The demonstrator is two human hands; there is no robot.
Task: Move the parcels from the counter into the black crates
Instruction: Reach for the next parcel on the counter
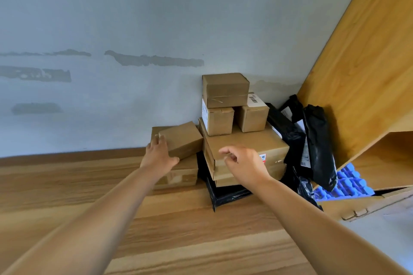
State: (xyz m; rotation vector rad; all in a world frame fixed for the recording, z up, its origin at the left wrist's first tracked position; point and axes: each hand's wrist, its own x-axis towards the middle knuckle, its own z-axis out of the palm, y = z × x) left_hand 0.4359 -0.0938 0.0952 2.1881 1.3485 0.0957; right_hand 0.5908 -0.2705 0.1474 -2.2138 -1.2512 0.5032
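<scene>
Head view, six brown cardboard parcels (225,89) stacked mid-frame on the wooden counter (67,185), your left hand (158,156) flat-fingered against the tilted small box (182,138), right hand (243,166) loosely curled, holding nothing, by the large box (248,143).

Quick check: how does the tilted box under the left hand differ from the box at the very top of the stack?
The tilted box lies askew on another carton, low at the pile's left; the top box sits level, highest, on two small boxes. The left hand touches the tilted box; nothing touches the top box. Clear tape shows across the top box's front; none is visible on the tilted box. Both are plain brown cardboard, similar in size.
</scene>
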